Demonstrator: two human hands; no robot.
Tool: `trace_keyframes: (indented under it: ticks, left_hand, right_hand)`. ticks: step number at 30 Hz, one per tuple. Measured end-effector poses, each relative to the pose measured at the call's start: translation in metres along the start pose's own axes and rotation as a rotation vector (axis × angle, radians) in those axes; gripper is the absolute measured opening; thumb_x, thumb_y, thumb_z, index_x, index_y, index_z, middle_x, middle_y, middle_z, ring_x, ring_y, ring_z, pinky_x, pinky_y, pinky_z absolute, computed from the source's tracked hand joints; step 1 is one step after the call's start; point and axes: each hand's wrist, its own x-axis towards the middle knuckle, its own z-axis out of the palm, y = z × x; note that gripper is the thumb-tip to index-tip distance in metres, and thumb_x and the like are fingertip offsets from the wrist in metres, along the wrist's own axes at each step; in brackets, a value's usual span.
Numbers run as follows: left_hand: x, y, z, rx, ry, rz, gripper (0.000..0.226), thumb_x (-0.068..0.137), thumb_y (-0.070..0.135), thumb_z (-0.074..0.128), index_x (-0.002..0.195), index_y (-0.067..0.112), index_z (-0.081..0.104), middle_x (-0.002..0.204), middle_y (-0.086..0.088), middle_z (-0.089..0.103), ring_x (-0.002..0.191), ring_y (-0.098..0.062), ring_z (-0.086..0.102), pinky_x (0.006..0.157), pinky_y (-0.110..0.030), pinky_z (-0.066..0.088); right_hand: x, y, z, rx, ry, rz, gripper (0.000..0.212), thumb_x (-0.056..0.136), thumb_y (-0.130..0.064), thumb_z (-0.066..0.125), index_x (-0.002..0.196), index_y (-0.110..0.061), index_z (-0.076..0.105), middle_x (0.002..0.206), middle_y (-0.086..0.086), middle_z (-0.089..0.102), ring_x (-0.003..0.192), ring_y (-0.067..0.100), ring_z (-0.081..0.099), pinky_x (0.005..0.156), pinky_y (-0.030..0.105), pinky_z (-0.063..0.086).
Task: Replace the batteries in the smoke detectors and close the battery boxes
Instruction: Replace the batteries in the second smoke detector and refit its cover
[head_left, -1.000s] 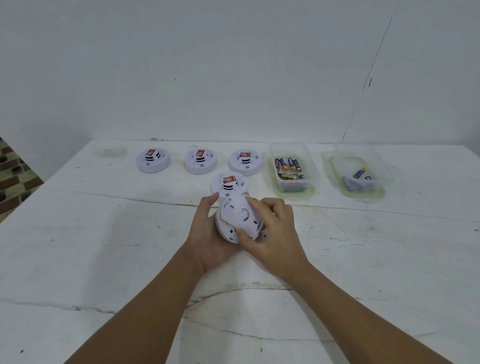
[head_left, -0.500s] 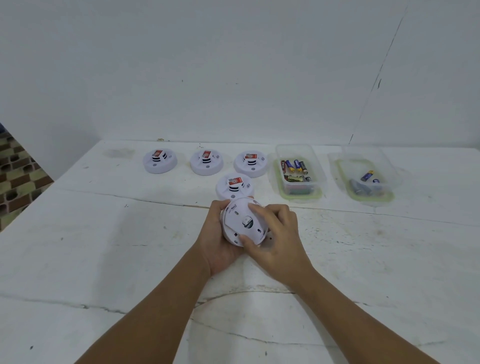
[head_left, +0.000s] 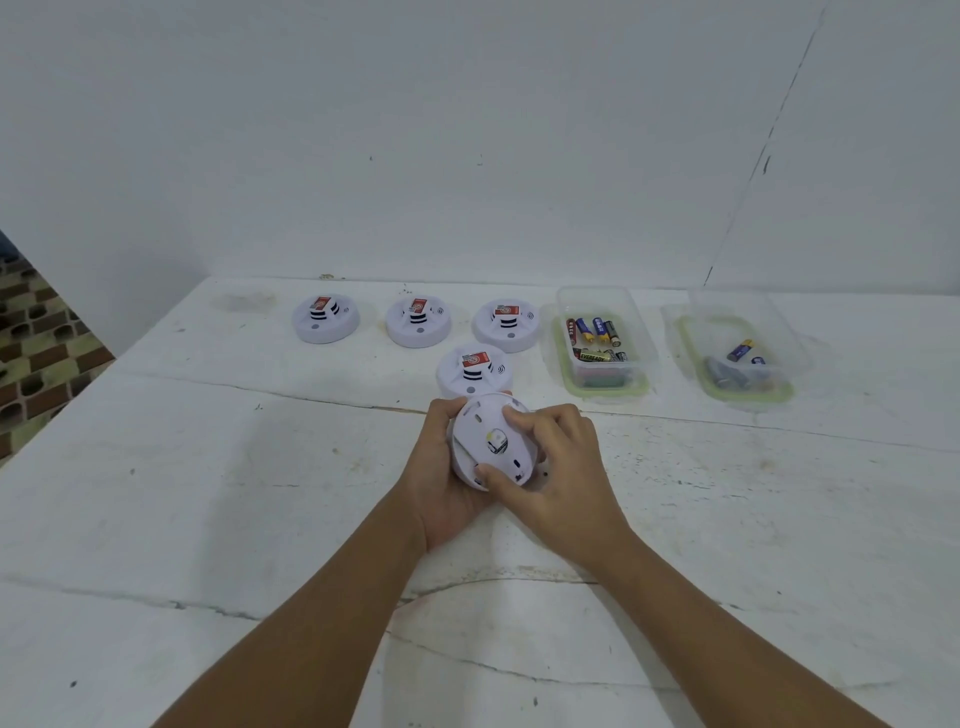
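Both hands grasp one white smoke detector (head_left: 488, 441) just above the table (head_left: 208, 493), its back turned up toward the camera. Left hand (head_left: 441, 483) cups it from the left, fingers curled round the rim; right hand (head_left: 558, 467) pinches it, thumb on the near edge and fingers over the far edge. Just behind it sits a fourth detector (head_left: 474, 371), and three more (head_left: 415, 322) stand in a row near the wall. To their right an open box (head_left: 602, 343) holds many batteries (head_left: 595, 332); further right a second box (head_left: 743, 348) holds a few
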Motion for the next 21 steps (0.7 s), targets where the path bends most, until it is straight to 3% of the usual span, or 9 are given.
trace_keyframes:
  ticks: [6,10,15,21]
  left_hand:
    - [-0.001,0.001,0.000,0.020,-0.004,0.004,0.048,0.098,0.041,0.046,0.135,0.015,0.064,0.129,-0.015,0.065,0.123,-0.033,0.060,0.099,-0.044,0.053]
    - [-0.001,0.001,0.001,0.016,0.004,0.004,0.048,0.098,0.040,0.046,0.134,0.015,0.065,0.128,-0.016,0.066,0.120,-0.033,0.061,0.093,-0.042,0.057]
    - [-0.002,0.000,0.003,0.022,0.006,0.003,0.048,0.097,0.041,0.047,0.134,0.015,0.066,0.127,-0.015,0.067,0.116,-0.032,0.065,0.094,-0.044,0.057]
    - [-0.004,0.002,0.006,-0.001,0.002,-0.026,0.043,0.098,0.040,0.047,0.125,0.013,0.068,0.118,-0.013,0.070,0.105,-0.028,0.070,0.081,-0.038,0.061]
  right_hand:
    - [0.002,0.001,-0.004,0.018,0.003,0.003,0.066,0.077,-0.063,0.070,0.132,-0.027,0.064,0.116,-0.013,0.046,0.111,0.010,0.047,0.100,0.039,0.046]
    - [0.003,0.001,-0.007,-0.023,-0.027,-0.023,0.065,0.077,-0.063,0.070,0.131,-0.028,0.064,0.115,-0.014,0.045,0.109,0.012,0.048,0.098,0.042,0.046]
    - [0.006,-0.005,-0.010,-0.065,0.002,-0.014,0.066,0.079,-0.072,0.065,0.126,-0.027,0.067,0.115,-0.014,0.048,0.108,0.011,0.050,0.095,0.034,0.043]
    - [0.013,-0.010,-0.010,-0.087,-0.014,-0.063,0.064,0.080,-0.063,0.068,0.133,-0.027,0.065,0.114,-0.009,0.055,0.106,0.015,0.056,0.092,0.045,0.050]
